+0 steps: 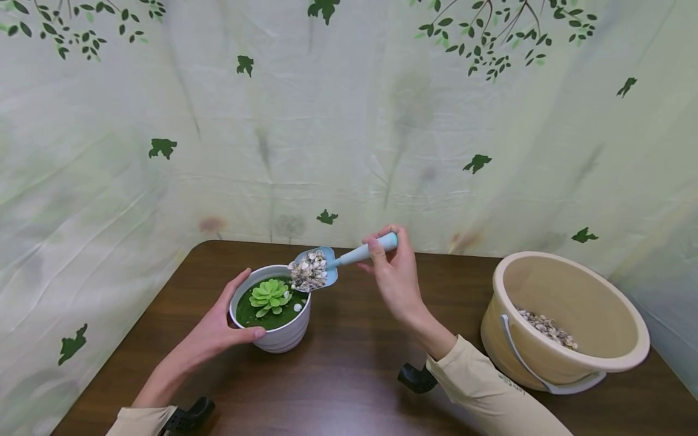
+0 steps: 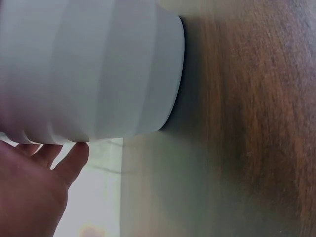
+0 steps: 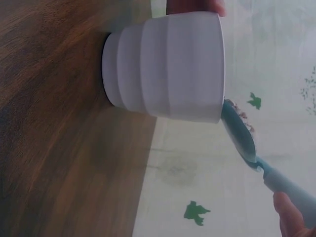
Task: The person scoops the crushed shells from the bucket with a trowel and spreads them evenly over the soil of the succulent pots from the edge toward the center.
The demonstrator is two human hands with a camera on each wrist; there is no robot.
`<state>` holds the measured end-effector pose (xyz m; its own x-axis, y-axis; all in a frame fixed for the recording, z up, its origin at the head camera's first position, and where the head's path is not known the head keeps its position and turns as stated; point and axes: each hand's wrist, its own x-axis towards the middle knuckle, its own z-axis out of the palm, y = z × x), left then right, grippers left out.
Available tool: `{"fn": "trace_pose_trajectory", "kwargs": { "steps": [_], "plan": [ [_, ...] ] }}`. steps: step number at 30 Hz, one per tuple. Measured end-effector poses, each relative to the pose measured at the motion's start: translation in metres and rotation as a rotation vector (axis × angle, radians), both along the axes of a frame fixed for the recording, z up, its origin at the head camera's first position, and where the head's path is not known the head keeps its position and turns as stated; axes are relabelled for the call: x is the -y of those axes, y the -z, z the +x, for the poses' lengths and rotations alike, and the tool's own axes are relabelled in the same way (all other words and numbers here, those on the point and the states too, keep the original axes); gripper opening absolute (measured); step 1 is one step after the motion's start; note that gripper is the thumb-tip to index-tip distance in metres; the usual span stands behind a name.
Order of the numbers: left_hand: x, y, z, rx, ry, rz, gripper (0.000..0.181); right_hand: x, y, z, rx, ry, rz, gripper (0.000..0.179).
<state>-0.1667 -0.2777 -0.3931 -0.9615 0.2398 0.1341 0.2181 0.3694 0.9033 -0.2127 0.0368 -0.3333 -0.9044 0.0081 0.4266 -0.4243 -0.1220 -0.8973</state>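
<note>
A white ribbed flowerpot (image 1: 283, 340) stands on the table, with a green succulent (image 1: 270, 297) on a mossy green surface inside. My left hand (image 1: 223, 318) grips the pot's left side, thumb at the front rim and fingers toward the back. In the left wrist view, fingertips (image 2: 74, 160) touch the ribbed wall. My right hand (image 1: 397, 275) holds a light blue hand trowel (image 1: 360, 254) by its handle. Small pale pebbles (image 1: 309, 270) heap its scoop, which lies at the pot's right rim, tilted down toward the pot in the right wrist view. A white pebble (image 1: 297, 307) lies on the green surface.
At the right of the brown wooden table (image 1: 349, 387) stands a beige bucket (image 1: 501, 345) with a lowered handle. More pebbles (image 1: 548, 327) lie in its bottom. A pale curtain (image 1: 349, 133) with leaf prints hangs behind the table and along its sides.
</note>
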Motion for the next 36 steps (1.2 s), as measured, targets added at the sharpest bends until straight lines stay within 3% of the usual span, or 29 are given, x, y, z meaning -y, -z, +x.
{"fn": "trace_pose_trajectory", "kwargs": {
  "steps": [15,23,36],
  "plan": [
    [-0.0010,-0.0016,0.0001,0.006,-0.010,-0.025,0.105,-0.0019,0.0059,-0.0014,0.017,0.011,-0.055,0.016],
    [0.0017,-0.0015,0.0021,0.027,0.045,0.067,0.097,-0.0028,0.0064,0.0015,0.013,0.018,-0.069,0.020],
    [0.0006,-0.0004,0.0018,0.027,0.028,0.054,0.100,-0.0023,0.0051,0.0048,-0.020,0.021,-0.047,0.019]
  ]
}}
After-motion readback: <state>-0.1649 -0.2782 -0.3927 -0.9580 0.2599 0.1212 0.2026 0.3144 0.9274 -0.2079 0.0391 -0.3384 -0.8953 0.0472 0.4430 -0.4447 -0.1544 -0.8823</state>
